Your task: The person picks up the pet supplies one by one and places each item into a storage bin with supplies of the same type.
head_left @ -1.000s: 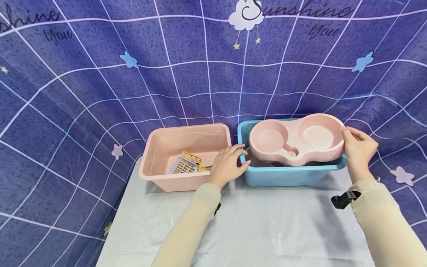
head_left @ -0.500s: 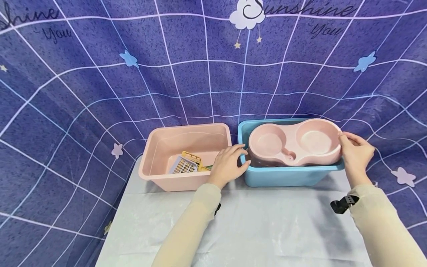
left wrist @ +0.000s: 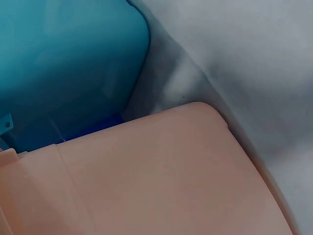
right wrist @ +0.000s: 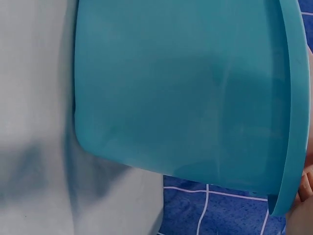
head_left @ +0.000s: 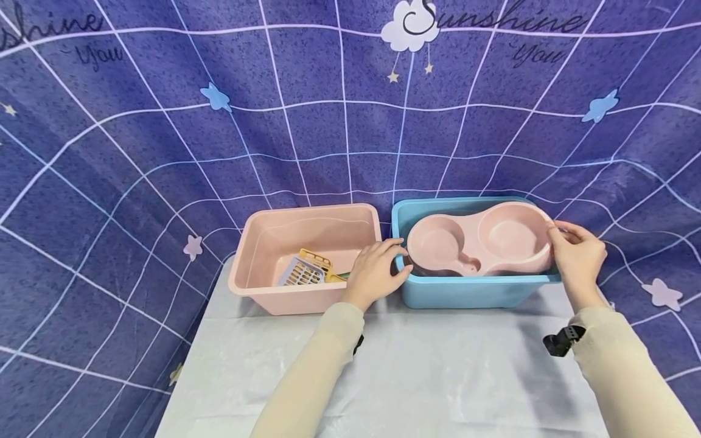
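Note:
A pink double pet bowl [head_left: 471, 243] lies inside the blue bin [head_left: 465, 292], tilted, its larger bowl on the right. My right hand [head_left: 577, 252] pinches the bowl's right edge, just above the bin's right rim. In the right wrist view the bin's blue outer wall [right wrist: 181, 98] fills the middle, with part of the right hand [right wrist: 304, 200] at the right edge. My left hand [head_left: 376, 271] rests at the bin's left rim, fingers and thumb spread. The left wrist view shows the pink bin's wall [left wrist: 161, 171] and the blue bin [left wrist: 73, 58], not the hand.
Left of the blue bin stands a pink bin [head_left: 301, 298], holding yellow and grey slotted litter scoops [head_left: 309, 267]. Both bins stand at the back of a table with a pale cloth [head_left: 438, 377]. A blue patterned curtain [head_left: 306, 140] hangs behind.
The pet bowl has moved down and slightly left, deeper into the blue bin, with my right hand following it. My left hand stays where it was.

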`<action>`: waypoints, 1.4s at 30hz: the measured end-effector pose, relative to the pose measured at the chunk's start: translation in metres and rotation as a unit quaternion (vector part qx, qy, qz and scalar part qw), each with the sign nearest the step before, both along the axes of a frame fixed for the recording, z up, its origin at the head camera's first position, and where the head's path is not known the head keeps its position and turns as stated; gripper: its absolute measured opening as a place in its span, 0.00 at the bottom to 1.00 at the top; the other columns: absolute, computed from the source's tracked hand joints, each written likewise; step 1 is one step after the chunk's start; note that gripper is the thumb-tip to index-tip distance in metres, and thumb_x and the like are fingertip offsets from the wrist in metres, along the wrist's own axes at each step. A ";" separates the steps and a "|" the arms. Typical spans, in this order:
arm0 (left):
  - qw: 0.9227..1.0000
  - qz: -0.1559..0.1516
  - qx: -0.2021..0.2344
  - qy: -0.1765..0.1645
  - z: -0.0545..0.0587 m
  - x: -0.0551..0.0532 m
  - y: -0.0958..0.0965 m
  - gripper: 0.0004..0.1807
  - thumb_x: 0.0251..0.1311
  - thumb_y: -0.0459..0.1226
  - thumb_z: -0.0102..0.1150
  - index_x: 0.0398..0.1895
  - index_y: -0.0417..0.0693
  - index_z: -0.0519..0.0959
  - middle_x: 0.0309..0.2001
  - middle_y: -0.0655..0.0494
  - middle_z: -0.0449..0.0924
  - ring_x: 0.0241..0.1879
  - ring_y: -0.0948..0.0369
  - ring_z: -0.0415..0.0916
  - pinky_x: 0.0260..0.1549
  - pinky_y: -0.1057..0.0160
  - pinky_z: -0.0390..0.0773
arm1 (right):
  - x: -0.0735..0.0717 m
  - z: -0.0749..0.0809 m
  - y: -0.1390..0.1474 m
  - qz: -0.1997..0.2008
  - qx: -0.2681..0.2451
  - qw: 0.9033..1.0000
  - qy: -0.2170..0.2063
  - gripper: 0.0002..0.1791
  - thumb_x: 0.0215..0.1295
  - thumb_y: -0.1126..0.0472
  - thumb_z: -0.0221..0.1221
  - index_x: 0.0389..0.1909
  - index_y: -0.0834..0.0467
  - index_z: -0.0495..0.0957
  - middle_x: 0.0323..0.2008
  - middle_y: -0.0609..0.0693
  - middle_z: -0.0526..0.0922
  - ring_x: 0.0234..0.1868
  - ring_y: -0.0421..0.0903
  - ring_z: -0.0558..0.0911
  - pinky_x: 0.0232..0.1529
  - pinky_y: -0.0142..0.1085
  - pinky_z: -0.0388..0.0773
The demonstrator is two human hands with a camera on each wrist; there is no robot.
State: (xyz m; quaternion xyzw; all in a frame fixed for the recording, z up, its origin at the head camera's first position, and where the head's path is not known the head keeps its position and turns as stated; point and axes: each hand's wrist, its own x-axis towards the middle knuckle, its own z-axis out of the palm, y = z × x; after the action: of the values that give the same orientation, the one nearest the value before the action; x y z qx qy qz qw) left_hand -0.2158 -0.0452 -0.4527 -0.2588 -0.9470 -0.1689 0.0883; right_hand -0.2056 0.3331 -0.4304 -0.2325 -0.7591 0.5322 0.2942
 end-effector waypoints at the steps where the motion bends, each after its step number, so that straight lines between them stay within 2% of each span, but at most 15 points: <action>1: 1.000 0.000 -0.001 -0.001 0.000 0.000 0.000 0.22 0.67 0.59 0.50 0.57 0.63 0.78 0.70 0.67 0.64 0.68 0.59 0.63 0.67 0.54 0.61 | 0.000 -0.001 0.000 0.000 0.006 1.000 -0.003 0.15 0.59 0.52 0.68 0.44 0.54 0.87 0.16 0.25 0.77 0.16 0.24 0.74 0.18 0.17 0.67; 10: 1.000 0.001 0.002 0.006 -0.002 -0.002 0.003 0.22 0.67 0.60 0.50 0.57 0.64 0.78 0.70 0.68 0.65 0.67 0.59 0.64 0.67 0.54 0.61 | 0.003 -0.003 0.001 0.006 0.019 1.000 -0.013 0.21 0.63 0.48 0.66 0.51 0.56 0.85 0.19 0.23 0.77 0.23 0.24 0.76 0.25 0.15 0.69; 14: 1.000 -0.001 0.006 0.007 -0.004 -0.002 0.005 0.22 0.66 0.59 0.51 0.56 0.64 0.78 0.69 0.67 0.66 0.67 0.59 0.65 0.66 0.54 0.62 | 0.005 -0.006 0.001 -0.011 0.027 0.999 -0.013 0.19 0.66 0.49 0.61 0.51 0.56 0.86 0.22 0.20 0.77 0.28 0.23 0.75 0.33 0.16 0.68; 18: 1.000 -0.002 0.008 0.013 -0.007 -0.003 0.005 0.22 0.66 0.59 0.52 0.56 0.64 0.79 0.69 0.67 0.66 0.66 0.59 0.65 0.66 0.54 0.63 | 0.006 -0.008 0.003 -0.024 0.035 0.999 -0.013 0.17 0.66 0.50 0.59 0.47 0.54 0.88 0.21 0.20 0.77 0.28 0.23 0.74 0.34 0.18 0.66; 20: 1.000 -0.003 0.009 0.018 -0.007 -0.004 0.005 0.22 0.66 0.59 0.51 0.55 0.63 0.79 0.69 0.67 0.66 0.66 0.59 0.65 0.65 0.54 0.63 | 0.005 -0.007 0.003 -0.022 0.018 1.000 0.000 0.14 0.67 0.52 0.59 0.44 0.52 0.89 0.21 0.23 0.78 0.27 0.25 0.76 0.34 0.19 0.67; 23: 1.000 -0.005 0.011 0.023 -0.007 -0.005 0.005 0.22 0.66 0.59 0.51 0.56 0.62 0.79 0.68 0.67 0.67 0.65 0.59 0.66 0.65 0.55 0.64 | 0.004 -0.005 0.005 -0.014 -0.055 0.997 0.045 0.11 0.69 0.58 0.57 0.37 0.51 0.89 0.22 0.29 0.82 0.27 0.28 0.79 0.35 0.18 0.71; 27: 1.000 -0.006 0.009 0.024 -0.006 -0.005 0.004 0.23 0.66 0.59 0.51 0.57 0.63 0.79 0.68 0.67 0.68 0.65 0.59 0.66 0.65 0.55 0.64 | 0.004 -0.005 0.008 -0.004 -0.152 0.983 0.102 0.14 0.69 0.64 0.56 0.28 0.49 0.87 0.22 0.37 0.84 0.24 0.33 0.81 0.30 0.19 0.76; 29: 1.000 -0.007 0.009 0.023 -0.006 -0.006 0.004 0.23 0.65 0.59 0.51 0.57 0.63 0.78 0.67 0.67 0.68 0.65 0.59 0.66 0.65 0.55 0.64 | 0.004 -0.005 0.009 -0.001 -0.173 0.977 0.124 0.16 0.69 0.67 0.54 0.27 0.50 0.86 0.21 0.39 0.84 0.23 0.33 0.81 0.28 0.19 0.76; 35: 1.000 -0.005 0.005 0.019 -0.004 -0.005 0.004 0.24 0.65 0.59 0.52 0.59 0.62 0.78 0.68 0.66 0.67 0.67 0.60 0.63 0.66 0.56 0.62 | 0.010 -0.007 0.010 0.005 -0.199 0.965 0.168 0.16 0.68 0.72 0.51 0.30 0.56 0.86 0.21 0.42 0.85 0.23 0.36 0.82 0.28 0.21 0.76; 42: 1.000 -0.010 0.009 0.017 -0.001 -0.005 0.006 0.25 0.65 0.57 0.54 0.61 0.61 0.76 0.68 0.66 0.68 0.68 0.61 0.62 0.67 0.57 0.61 | 0.018 -0.009 0.011 -0.013 -0.200 0.966 0.163 0.14 0.69 0.70 0.52 0.32 0.54 0.85 0.22 0.41 0.85 0.22 0.35 0.81 0.24 0.20 0.73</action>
State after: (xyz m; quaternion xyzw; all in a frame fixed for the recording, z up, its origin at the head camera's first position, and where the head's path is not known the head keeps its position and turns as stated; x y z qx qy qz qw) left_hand -0.2204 -0.0390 -0.4538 -0.2706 -0.9410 -0.1739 0.1048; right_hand -0.1878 0.3445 -0.4394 -0.2071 -0.5759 0.6997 0.3685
